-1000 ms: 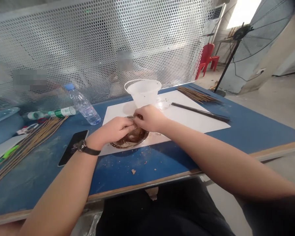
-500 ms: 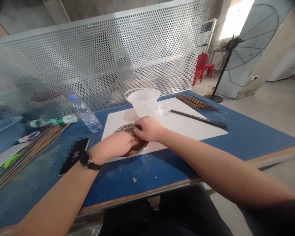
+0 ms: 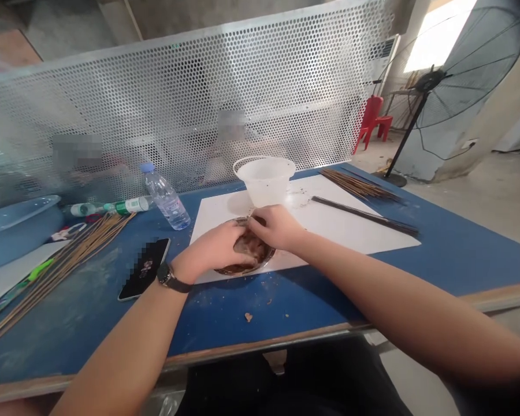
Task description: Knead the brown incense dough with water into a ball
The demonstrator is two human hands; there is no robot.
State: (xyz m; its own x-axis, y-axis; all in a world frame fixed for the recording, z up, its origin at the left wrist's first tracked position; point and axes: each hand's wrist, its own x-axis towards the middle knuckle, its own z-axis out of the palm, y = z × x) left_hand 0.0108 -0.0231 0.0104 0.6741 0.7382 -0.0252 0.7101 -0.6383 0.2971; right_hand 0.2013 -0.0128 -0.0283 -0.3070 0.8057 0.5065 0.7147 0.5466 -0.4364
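Observation:
A shallow round dish [image 3: 269,258] with a shiny rim sits on a white sheet, holding dark brown, moist-looking material [image 3: 257,247]. My left hand [image 3: 220,245], with a black watch at the wrist, reaches into the dish from the left. Its thumb is spread away from the fingers, and they touch the brown material. From the right, my right hand [image 3: 278,226] rests at the dish's far right rim with its fingers curled in. Whatever lies under those fingertips is hidden. Just behind the hands stands a translucent white bucket [image 3: 266,176] with a raised handle.
The white sheet [image 3: 359,240] also bears dark sticks [image 3: 364,217]; brown sticks [image 3: 359,185] lie behind. Leftward are a water bottle [image 3: 167,199], a phone [image 3: 145,271], long thin sticks [image 3: 69,254] and a blue basin [image 3: 17,231]. A perforated metal screen [image 3: 264,86] borders the table [image 3: 225,323].
My left thumb has spread away from the fingers, exposing more of the brown material. My right hand stays at the far right rim. The whole view has shifted slightly.

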